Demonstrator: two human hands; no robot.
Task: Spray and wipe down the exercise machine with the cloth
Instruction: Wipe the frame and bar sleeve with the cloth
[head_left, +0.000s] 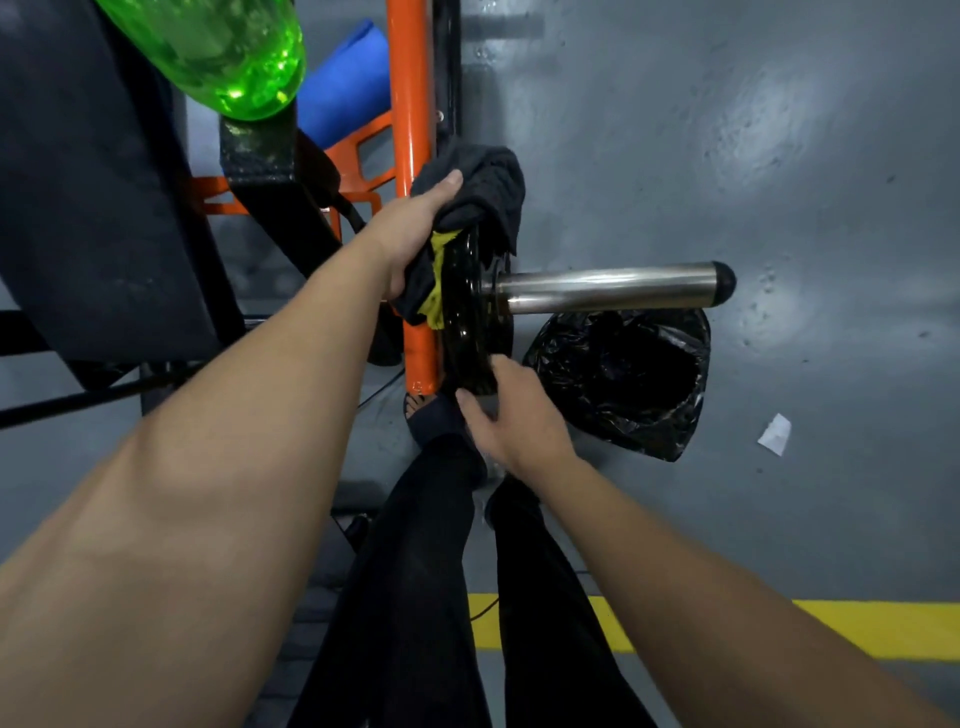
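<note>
The left hand (415, 228) grips a bunched dark cloth (483, 182), thumb on top and fingers curled under it. It presses the cloth against the upper rim of the black weight plate (462, 291). A yellow part of the cloth shows just below the palm, between the hand and the plate. The rest of the cloth is draped over the plate's top edge, on the far side of the knuckles.

The right hand (509, 415) is lower and nearer the body. It holds the bottom rim of the same plate between its thumb and bent fingers, so the plate stands on edge between the two hands.

A chrome sleeve (608, 286) with a black end cap runs from the plate's centre out to the right, above the right hand. An orange post (413, 104) of the exercise machine stands just behind the plate, beside the left hand.

Left of the left forearm is a black pad (78, 182), and beyond it a green bottle (218, 47) and a blue roll (343, 88). Just right of the right hand sits an open black bin bag (623, 374). Farther right, a white paper scrap (775, 434) lies on the grey floor. A yellow floor line (857, 629) runs under the right forearm, and legs in black trousers (431, 571) show between the two arms
</note>
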